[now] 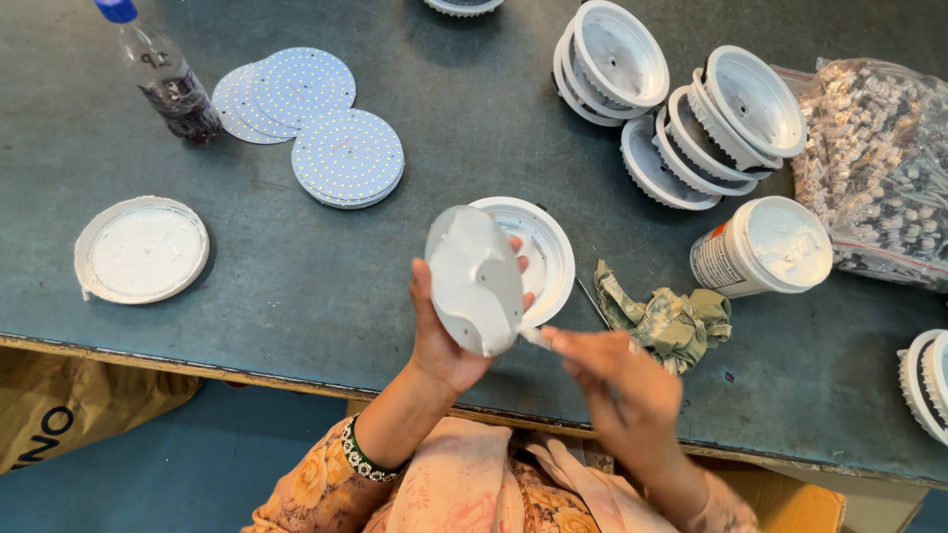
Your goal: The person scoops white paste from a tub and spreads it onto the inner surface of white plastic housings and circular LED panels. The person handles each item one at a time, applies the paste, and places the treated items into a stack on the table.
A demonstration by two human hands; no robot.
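In the head view, at lower centre of the frame, the left hand [444, 336] grips a round disc [475, 279] smeared with white paste, tilted over a white housing [546, 259] lying on the table [296, 286]. The right hand [617, 380], lower right of centre, pinches a small spreader [533, 337] whose tip touches the disc's lower edge. A crumpled rag [667, 318] lies just right of it, a paste tub [765, 247] beyond; LED boards [336, 138] sit at upper left.

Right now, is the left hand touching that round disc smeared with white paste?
Touching. The head view shows the left hand gripping the paste-coated disc, fingers wrapped over its edges.
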